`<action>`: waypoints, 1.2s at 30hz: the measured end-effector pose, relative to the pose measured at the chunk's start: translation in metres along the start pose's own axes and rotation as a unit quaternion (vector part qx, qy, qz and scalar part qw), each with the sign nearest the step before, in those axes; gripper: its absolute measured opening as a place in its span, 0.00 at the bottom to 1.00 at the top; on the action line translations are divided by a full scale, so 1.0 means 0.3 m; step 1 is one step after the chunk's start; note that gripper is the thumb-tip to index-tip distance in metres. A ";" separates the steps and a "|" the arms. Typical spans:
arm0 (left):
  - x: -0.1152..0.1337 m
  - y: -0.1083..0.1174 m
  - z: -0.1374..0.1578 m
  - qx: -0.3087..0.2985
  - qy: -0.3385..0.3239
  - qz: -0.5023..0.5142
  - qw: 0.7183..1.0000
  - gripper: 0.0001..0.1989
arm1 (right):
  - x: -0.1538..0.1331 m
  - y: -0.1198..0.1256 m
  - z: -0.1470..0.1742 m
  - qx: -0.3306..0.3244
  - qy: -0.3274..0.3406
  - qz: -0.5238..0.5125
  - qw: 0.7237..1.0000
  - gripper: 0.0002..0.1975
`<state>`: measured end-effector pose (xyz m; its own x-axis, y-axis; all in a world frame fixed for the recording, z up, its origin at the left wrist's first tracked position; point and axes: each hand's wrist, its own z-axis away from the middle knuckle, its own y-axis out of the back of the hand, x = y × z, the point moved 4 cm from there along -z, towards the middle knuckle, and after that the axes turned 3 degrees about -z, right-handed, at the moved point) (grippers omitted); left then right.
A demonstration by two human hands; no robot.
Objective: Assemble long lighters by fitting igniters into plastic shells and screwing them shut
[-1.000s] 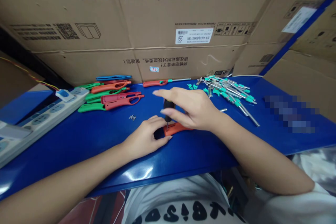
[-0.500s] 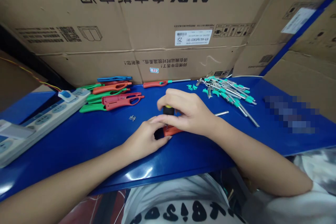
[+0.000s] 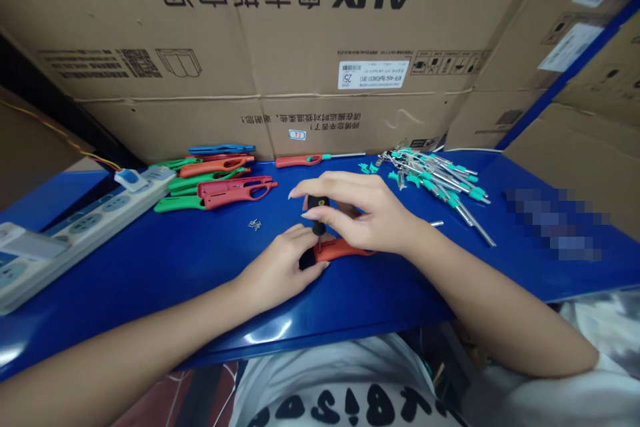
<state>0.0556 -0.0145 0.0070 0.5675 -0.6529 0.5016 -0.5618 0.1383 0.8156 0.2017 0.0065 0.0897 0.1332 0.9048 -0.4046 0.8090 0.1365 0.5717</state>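
My right hand [image 3: 367, 207] is closed around a short black screwdriver [image 3: 319, 213], held upright. Its thin shaft points down onto the left end of an orange lighter [image 3: 345, 250] lying on the blue table. My left hand [image 3: 283, 260] grips that same end between thumb and fingers, pinning it down. Part of the lighter is hidden under my right hand, and its metal tube tip [image 3: 437, 223] shows beyond. A small pile of screws [image 3: 255, 224] lies left of my hands. Behind them rests a red-orange lighter [image 3: 300, 161] with a metal tube.
Green, red, orange and blue lighter shells [image 3: 235, 192] are heaped at the back left. Metal tubes with teal parts [image 3: 440, 177] lie in a pile at the back right. A white power strip [image 3: 100, 227] runs along the left, and a cardboard wall [image 3: 280, 67] stands behind.
My right fingers have loosened and lifted a little around the screwdriver, showing more of its handle and more of the orange lighter. My left hand stays on the lighter. The view has shifted slightly.
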 end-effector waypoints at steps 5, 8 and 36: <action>-0.002 -0.005 0.002 0.006 0.014 -0.009 1.000 0.07 | -0.027 -0.006 0.002 -0.010 0.015 0.109 0.994 0.13; -0.003 -0.008 0.004 0.009 0.021 0.005 1.000 0.07 | -0.049 -0.012 0.006 -0.004 0.020 0.204 0.979 0.15; -0.026 0.038 -0.110 -0.066 -0.100 -0.082 0.989 0.19 | 0.404 0.246 0.218 0.063 -0.278 0.292 0.913 0.05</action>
<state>0.0648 0.0168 0.0220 0.5068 -0.8069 0.3035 -0.3819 0.1054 0.9182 0.3151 0.1000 0.0362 0.8042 0.4593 -0.3772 0.5624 -0.3827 0.7330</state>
